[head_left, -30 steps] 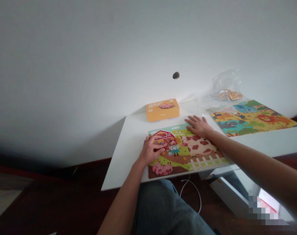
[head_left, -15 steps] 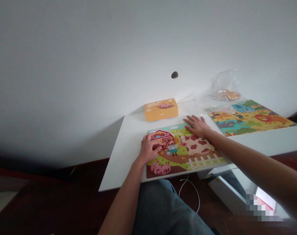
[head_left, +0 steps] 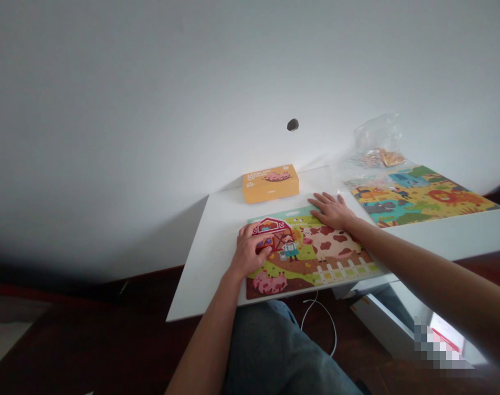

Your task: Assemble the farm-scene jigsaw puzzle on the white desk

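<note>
A farm picture puzzle (head_left: pixel 303 266) with a red barn, a farmer, a cow and a pig lies flat at the table's front edge. My left hand (head_left: pixel 250 251) rests on its left side over the barn, thumb and fingers apart, with nothing held. Spread out flat, my right hand (head_left: pixel 331 210) touches the puzzle's top right edge. Some of the barn is hidden behind my left fingers.
An orange puzzle box (head_left: pixel 271 185) stands at the back of the white table (head_left: pixel 200 255). To the right lies a second animal puzzle (head_left: pixel 431 197), with a clear plastic bag (head_left: pixel 377 144) holding orange pieces behind it. A white cable (head_left: pixel 334 329) hangs below.
My left fingers have opened a little from their bent pose over the barn, showing more of its windows. My right hand has stayed in place.
</note>
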`<state>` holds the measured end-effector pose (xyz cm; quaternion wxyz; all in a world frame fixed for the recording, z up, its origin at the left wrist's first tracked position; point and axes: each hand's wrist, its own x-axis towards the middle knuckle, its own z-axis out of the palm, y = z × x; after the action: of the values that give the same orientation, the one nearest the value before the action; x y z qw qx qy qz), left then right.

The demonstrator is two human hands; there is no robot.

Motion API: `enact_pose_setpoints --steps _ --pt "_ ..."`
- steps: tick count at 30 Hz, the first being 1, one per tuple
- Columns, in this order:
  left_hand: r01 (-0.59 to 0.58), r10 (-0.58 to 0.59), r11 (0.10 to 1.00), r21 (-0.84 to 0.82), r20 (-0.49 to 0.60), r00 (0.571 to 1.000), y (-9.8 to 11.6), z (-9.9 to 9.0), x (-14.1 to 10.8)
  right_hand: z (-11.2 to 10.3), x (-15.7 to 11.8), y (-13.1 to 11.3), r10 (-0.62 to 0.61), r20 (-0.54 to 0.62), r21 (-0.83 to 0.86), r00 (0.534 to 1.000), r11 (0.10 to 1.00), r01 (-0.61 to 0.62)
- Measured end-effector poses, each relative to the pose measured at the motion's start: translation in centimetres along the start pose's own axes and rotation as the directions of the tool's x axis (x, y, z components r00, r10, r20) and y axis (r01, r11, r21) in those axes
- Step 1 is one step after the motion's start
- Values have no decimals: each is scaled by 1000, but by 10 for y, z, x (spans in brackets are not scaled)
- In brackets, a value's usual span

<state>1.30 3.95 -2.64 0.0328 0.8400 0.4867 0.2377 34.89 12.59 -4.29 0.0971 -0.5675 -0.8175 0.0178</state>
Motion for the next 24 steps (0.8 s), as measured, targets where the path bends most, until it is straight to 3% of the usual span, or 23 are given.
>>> enact_pose_setpoints --steps 8,13,16,18,21,24 --pt "-15 15 998 63 2 1000 6 -1 -3 -4 -2 -5 11 14 -7 1000 1000 -11" --pt "-154 123 980 126 229 966 9 1 0 -14 -1 -10 43 66 -36 997 999 -40" --pt "-110 52 977 183 296 954 13 8 5 -22 -12 -43 77 32 -117 997 990 -73" --pt "-33 -43 970 239 308 951 23 16 9 -22 -27 -79 3 -12 -106 1000 994 -4" --pt "106 -196 934 340 241 950 42 27 11 -12 -51 -129 -77 -12 15 997 997 78" --pt "150 -212 924 352 145 966 53 32 9 -5 -64 -143 -65 3 90 998 994 64"
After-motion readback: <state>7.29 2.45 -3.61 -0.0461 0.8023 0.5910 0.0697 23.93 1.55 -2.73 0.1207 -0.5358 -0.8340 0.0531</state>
